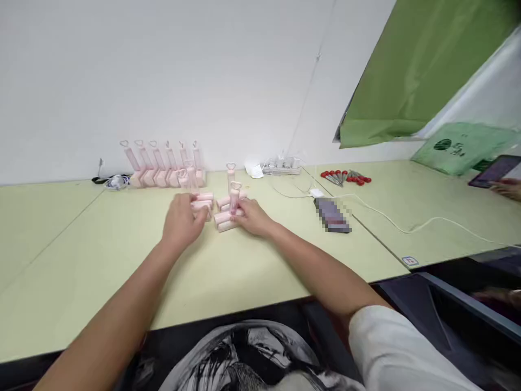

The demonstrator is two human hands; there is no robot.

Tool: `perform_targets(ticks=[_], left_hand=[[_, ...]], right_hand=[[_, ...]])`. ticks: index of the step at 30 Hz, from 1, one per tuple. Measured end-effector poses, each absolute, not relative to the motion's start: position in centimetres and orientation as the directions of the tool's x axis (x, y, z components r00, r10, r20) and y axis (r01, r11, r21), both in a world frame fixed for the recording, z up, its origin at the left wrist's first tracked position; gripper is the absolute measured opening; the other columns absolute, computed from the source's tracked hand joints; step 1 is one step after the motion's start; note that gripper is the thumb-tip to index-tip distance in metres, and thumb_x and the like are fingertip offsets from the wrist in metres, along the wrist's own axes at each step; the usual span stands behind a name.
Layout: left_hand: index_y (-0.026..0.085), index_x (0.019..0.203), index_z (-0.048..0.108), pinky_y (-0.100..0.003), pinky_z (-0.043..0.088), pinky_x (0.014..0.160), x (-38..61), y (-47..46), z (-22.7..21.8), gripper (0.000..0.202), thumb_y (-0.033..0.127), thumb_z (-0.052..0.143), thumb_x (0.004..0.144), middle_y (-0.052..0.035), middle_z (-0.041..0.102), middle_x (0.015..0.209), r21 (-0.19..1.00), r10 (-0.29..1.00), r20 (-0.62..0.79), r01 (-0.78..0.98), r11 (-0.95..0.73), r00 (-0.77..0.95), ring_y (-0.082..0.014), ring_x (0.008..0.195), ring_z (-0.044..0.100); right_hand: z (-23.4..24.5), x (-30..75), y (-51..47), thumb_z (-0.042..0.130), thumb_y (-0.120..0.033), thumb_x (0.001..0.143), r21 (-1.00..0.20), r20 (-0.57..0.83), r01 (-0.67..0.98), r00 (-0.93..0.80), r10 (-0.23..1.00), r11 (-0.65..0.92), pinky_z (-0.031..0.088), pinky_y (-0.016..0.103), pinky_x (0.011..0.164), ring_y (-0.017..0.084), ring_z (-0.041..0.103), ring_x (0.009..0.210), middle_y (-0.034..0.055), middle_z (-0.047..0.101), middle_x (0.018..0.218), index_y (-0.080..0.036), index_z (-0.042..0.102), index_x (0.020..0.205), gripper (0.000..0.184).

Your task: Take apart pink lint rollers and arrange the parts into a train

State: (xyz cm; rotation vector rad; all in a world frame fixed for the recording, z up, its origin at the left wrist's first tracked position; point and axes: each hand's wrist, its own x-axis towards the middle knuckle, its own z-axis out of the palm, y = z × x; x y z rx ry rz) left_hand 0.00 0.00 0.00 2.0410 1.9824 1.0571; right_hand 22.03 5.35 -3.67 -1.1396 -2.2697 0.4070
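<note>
Two groups of pale pink pieces lie in front of me, each with rounded cylinders at the bottom and slim clear-and-pink stems topped by heart-shaped loops. My left hand [183,220] is curled around the left pink piece [204,196], thumb on the near side. My right hand [253,216] grips the right pink piece [223,218] at its right end, beside an upright stem [235,199]. Its fingers partly hide that end. Behind my left hand stands a row of several similar pink pieces [160,178] with heart loops, close to the wall.
A power strip [281,169] and white paper [254,170] lie by the wall. To the right are red-tipped grey items [336,176], a phone [331,214] and a white cable [391,221]. Coiled cable [117,182] sits at left. Another person's hand [507,188] holds a device at far right.
</note>
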Motion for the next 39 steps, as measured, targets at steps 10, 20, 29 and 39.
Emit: perform_targets(ticks=[10, 20, 29, 39], left_hand=[[0.017, 0.142, 0.042, -0.042, 0.053, 0.086, 1.5, 0.0, -4.9, 0.084, 0.053, 0.076, 0.074, -0.0152, 0.062, 0.128, 0.893, 0.976, 0.156, 0.400, -0.205, 0.153, -0.0254, 0.098, 0.064], [0.013, 0.119, 0.061, -0.040, 0.054, 0.085, 2.3, -0.8, -4.4, 0.061, 0.049, 0.079, 0.074, -0.0141, 0.071, 0.115, 0.988, 0.951, 0.156, -0.035, -0.152, 0.266, -0.0322, 0.105, 0.066], [0.020, 0.128, 0.048, -0.032, 0.055, 0.072, 1.9, -0.5, -3.8, 0.075, 0.049, 0.081, 0.067, -0.0104, 0.069, 0.116, 0.984, 0.984, 0.100, -0.162, -0.076, 0.149, -0.0278, 0.101, 0.067], [0.021, 0.119, 0.053, -0.033, 0.054, 0.062, -0.4, -0.1, -2.9, 0.062, 0.055, 0.072, 0.071, -0.0066, 0.068, 0.099, 0.987, 0.990, 0.109, 0.110, -0.119, 0.088, -0.0244, 0.083, 0.067]], right_hand=[[-4.4, 22.6, 4.6, 0.060, -0.044, 0.091, -0.807, 0.380, 0.303, -0.390, 0.839, 0.507, 0.046, 0.037, 0.090, 0.024, 0.060, 0.107, 0.0120, 0.063, 0.126, -0.018, 0.060, 0.109, 0.031], [-5.0, 21.2, 3.7, 0.078, -0.063, 0.070, -0.974, 0.228, -0.124, -0.444, 0.867, 0.192, 0.050, 0.031, 0.075, 0.018, 0.062, 0.081, 0.0046, 0.070, 0.088, -0.017, 0.069, 0.090, 0.051], [-4.0, 21.0, 3.1, 0.084, -0.059, 0.063, -0.933, 0.125, -0.360, -0.337, 0.933, -0.005, 0.052, 0.031, 0.069, 0.018, 0.064, 0.077, 0.0031, 0.071, 0.081, -0.018, 0.072, 0.085, 0.047], [-2.4, 22.4, 4.2, 0.079, -0.065, 0.061, -0.898, 0.053, -0.439, -0.016, 0.998, 0.041, 0.043, 0.025, 0.053, 0.015, 0.056, 0.065, -0.0022, 0.061, 0.069, -0.022, 0.060, 0.078, 0.050]])
